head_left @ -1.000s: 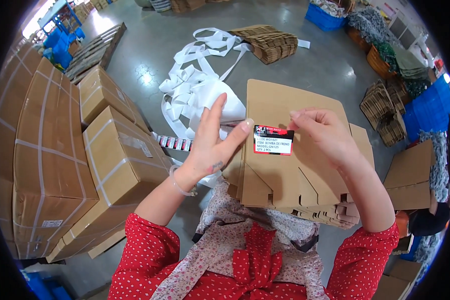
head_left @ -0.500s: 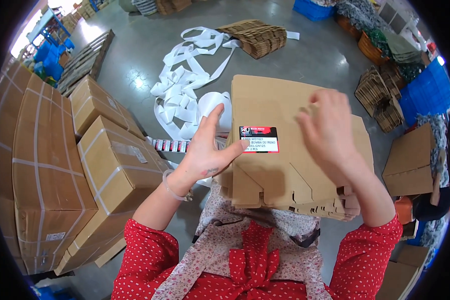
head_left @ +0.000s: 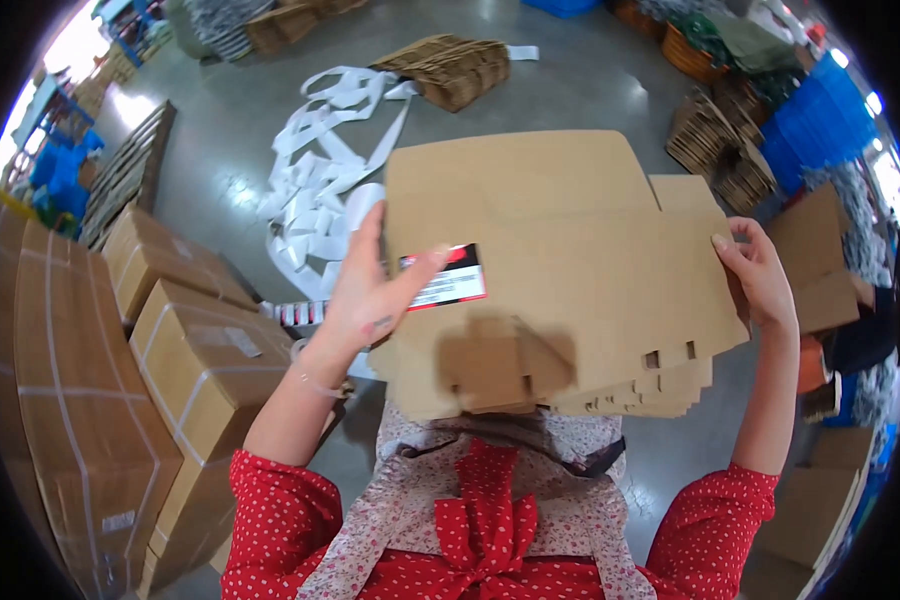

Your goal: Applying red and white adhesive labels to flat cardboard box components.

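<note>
A stack of flat cardboard box blanks (head_left: 560,185) lies over my lap, lower blanks showing beneath its near edge. On the left part of the top blank is a red, black and white label (head_left: 457,278). My left hand (head_left: 362,295) grips the stack's left edge, its thumb lying across the label and its fingers at the side. At the right edge, my right hand (head_left: 765,280) pinches the cardboard, thumb on top and the other fingers partly hidden behind. How many blanks each hand grips cannot be made out.
Strapped cartons (head_left: 205,370) are stacked at my left. White backing strip (head_left: 310,215) lies tangled on the floor ahead, beside a row of small labels (head_left: 298,314). Beyond is a bundle of folded cardboard (head_left: 455,70). At the right stand an open carton (head_left: 810,250) and blue crates (head_left: 820,125).
My right hand has moved from above the top blank to its right edge and gripped it. My left hand remains at the left edge by the label. The view has shifted right.
</note>
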The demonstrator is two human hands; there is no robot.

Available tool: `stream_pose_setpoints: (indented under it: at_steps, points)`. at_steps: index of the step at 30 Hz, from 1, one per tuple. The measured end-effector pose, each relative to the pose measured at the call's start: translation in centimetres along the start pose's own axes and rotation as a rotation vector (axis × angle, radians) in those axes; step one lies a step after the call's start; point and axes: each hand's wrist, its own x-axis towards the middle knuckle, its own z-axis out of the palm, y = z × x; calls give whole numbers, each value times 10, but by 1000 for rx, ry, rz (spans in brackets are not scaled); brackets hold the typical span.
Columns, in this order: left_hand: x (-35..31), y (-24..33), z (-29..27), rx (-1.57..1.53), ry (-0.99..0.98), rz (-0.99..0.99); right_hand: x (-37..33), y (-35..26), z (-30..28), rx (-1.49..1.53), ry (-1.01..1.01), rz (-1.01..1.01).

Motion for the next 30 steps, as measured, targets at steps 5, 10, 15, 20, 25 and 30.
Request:
stream_pose_setpoints:
  at_steps: [5, 10, 15, 20, 25, 30]
  points:
    - [6, -13, 2, -147, 195, -175, -4, 59, -39, 495, 185, -40]
    - [9, 2, 2, -206, 211, -165, 1, 167, -85, 824, 445, 129]
    - [13, 9, 1, -231, 223, -144, 9, 319, -105, 1323, 633, 477]
    - [25, 12, 13, -240, 187, -102, -11, 416, -97, 988, 1050, 643]
    - [12, 17, -13, -88, 289, -19, -16, 357, -80, 566, 630, 577]
    - [13, 18, -42, 58, 376, 101, -4, 108, -62, 845, 227, 120]
